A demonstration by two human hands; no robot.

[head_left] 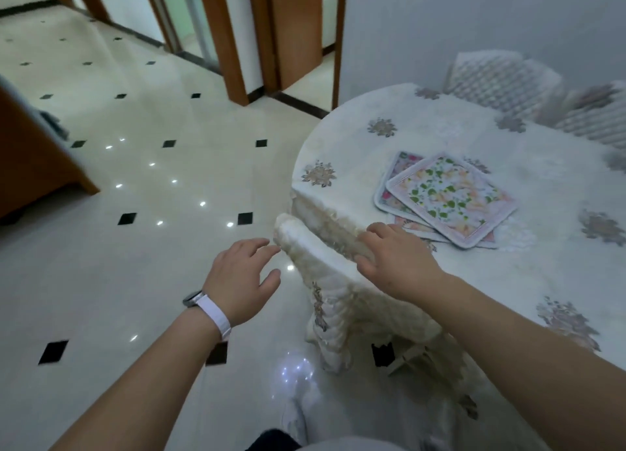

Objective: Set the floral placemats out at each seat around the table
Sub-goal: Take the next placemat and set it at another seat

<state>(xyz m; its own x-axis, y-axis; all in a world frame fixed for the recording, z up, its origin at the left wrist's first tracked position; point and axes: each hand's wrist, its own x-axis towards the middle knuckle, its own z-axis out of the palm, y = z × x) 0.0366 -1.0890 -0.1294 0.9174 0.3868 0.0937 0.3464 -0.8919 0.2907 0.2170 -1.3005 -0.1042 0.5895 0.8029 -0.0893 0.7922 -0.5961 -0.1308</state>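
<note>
Placemats [447, 198] sit in one loose, fanned stack on the counter [423, 132], near its front-left edge, none laid at a seat yet. Count: at least 3 visible, i.e. top one w/ green leaves, one peeking out at left w/ pink flowers, one or more edges showing underneath; exact no. can't be told from the overlap.

Right hand [394, 259] lies flat on the top rail of a cloth-covered chair back [321, 264], fingers together, curled over the rail, not holding any mat. Left hand [242, 276] hovers just beside the rail's left end, fingers spread and loose, fingertips abt touching the cover, empty. White watch [210, 310] on left wrist.

Chairs: 1 in front w/ hands on it, plus quilted chair backs [501, 79] at the far side, prob 2, blurred.

Risks, judged:
- Chair is tucked tight against the tablecloth; pulling it could drag the cloth and shift the stack toward the edge.
- Loose chair cover may slip under the hands, so grip on the rail could be poor.
- Stack is fanned and sits close to the edge; grabbing the top mat carelessly could take 2 at once or push lower ones off.
- Glossy tiled floor [135, 186]: chair legs may slide or scrape fast.
</note>
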